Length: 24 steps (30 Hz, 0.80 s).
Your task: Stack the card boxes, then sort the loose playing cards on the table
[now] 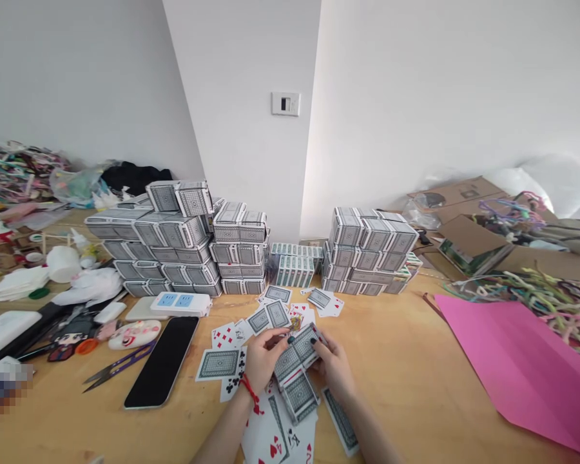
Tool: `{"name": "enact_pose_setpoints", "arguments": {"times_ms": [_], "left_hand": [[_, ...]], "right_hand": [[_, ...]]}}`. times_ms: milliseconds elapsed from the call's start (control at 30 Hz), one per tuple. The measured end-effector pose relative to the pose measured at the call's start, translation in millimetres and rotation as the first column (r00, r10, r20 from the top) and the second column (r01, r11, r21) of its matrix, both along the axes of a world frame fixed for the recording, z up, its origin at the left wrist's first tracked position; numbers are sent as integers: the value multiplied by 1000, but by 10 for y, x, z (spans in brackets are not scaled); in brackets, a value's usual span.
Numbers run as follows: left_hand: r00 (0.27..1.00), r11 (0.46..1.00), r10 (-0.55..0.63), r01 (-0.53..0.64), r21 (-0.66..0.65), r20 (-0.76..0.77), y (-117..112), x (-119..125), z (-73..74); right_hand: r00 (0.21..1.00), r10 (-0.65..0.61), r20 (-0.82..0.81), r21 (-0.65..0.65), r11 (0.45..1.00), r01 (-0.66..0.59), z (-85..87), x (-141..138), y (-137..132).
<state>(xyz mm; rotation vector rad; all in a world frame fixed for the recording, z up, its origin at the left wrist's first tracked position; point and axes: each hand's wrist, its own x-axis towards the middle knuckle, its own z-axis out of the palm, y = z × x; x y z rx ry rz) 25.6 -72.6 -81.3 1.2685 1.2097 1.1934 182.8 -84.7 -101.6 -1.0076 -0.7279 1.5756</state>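
Both hands are at a block of folded playing cards [299,394], its grey patterned backs facing up, held tilted above the table. My left hand [262,356] is closed on the block's left upper edge, a red cord bracelet on its wrist. My right hand [336,366] grips the right side with the thumb on top; its other fingers are partly hidden. Under the block lie loose playing cards [258,430], some face up. A face-down card [339,422] lies beneath my right wrist, and another [218,365] is left of my left hand.
Stacked card blocks stand at the back left [164,258] and back right [367,248], with boxed decks [294,265] between. On the left lie a phone [162,364], thread snips [118,367] and a white power bank [181,303]. Pink paper [522,374] and a cardboard box [478,238] are at right.
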Motion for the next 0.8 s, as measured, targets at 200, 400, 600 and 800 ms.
{"name": "enact_pose_setpoints", "arguments": {"times_ms": [200,400,600,800], "left_hand": [[987,994,-108,110,-8,121,-15,35,-8],[1000,1000,19,-19,-21,-1,26,27,-143],[985,993,120,-116,38,-120,37,23,-187],[984,999,38,-39,-1,-176,31,19,-165]], "right_hand": [[969,-196,-149,-15,980,196,-53,54,39],[988,-33,-149,-20,999,30,-26,125,11],[999,-8,-50,27,1000,9,41,61,-42],[981,27,193,74,996,-42,-48,19,-64]]}}
